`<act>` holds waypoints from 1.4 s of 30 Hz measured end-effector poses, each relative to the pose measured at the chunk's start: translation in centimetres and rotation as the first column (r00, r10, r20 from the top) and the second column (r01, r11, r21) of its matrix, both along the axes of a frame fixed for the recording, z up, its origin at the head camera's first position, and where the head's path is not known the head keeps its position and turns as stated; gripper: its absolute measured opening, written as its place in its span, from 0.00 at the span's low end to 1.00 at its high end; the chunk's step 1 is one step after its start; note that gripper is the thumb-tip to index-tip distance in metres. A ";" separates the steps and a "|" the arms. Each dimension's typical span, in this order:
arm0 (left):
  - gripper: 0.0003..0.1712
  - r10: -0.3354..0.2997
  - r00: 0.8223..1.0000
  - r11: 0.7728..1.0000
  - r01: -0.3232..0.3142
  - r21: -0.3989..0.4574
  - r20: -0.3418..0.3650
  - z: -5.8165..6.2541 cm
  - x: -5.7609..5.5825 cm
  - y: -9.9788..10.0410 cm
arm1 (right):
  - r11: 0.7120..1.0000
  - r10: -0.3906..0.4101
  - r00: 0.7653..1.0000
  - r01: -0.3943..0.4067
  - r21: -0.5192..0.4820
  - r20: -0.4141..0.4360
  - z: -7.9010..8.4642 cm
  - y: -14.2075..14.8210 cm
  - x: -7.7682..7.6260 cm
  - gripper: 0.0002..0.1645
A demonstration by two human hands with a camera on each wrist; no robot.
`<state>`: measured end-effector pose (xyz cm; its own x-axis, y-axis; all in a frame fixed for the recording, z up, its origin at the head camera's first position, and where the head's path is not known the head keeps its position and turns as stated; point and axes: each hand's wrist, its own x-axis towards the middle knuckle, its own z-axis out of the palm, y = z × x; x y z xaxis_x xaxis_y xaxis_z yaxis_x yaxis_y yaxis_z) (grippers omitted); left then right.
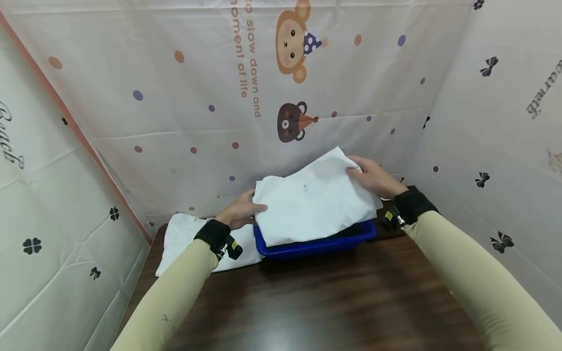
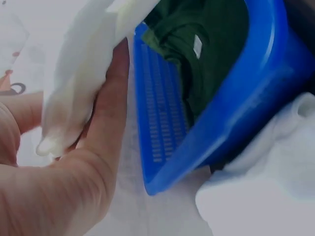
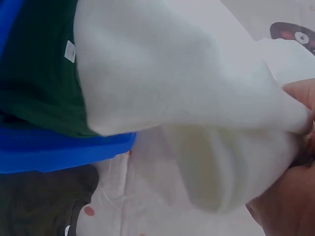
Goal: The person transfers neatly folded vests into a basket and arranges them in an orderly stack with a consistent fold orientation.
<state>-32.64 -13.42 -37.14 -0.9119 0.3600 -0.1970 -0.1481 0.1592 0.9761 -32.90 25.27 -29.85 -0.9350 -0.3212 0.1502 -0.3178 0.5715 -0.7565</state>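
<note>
A folded white T-shirt (image 1: pixel 313 195) with a small print is held over the blue basket (image 1: pixel 307 250), tilted with its right side higher. My left hand (image 1: pixel 240 209) pinches its left edge, thumb on the near face and fingers behind, as the left wrist view also shows. At the upper right edge my right hand (image 1: pixel 374 176) grips the folded layers, which hang in a loop in the right wrist view. Inside the basket lies a dark green T-shirt (image 2: pixel 214 54) with a white neck label; the white one hides most of it in the head view.
Left of the basket, a second white garment (image 1: pixel 181 239) lies on the dark wooden table (image 1: pixel 281 302). A dark garment (image 3: pixel 44 199) lies on the basket's other side. A printed cloth backdrop (image 1: pixel 175 97) rises close behind the basket, with more cloth at both sides.
</note>
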 end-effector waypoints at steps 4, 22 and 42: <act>0.42 0.057 0.998 0.997 -0.056 -0.052 0.008 -0.1 -0.2 0.1 | 0.998 -0.039 0.999 0.038 0.042 0.028 -0.2 -0.4 -0.8 0.29; 0.44 0.174 0.959 0.965 -0.211 -0.156 -0.221 -0.9 -0.6 0.9 | 0.997 -0.074 0.993 0.071 0.039 0.088 -1.5 -0.9 -2.2 0.30; 0.20 -0.071 0.889 0.800 -0.220 -0.558 -0.453 -2.6 -1.1 1.8 | 0.997 -0.068 0.995 0.064 0.054 0.079 -3.8 -1.6 -3.4 0.28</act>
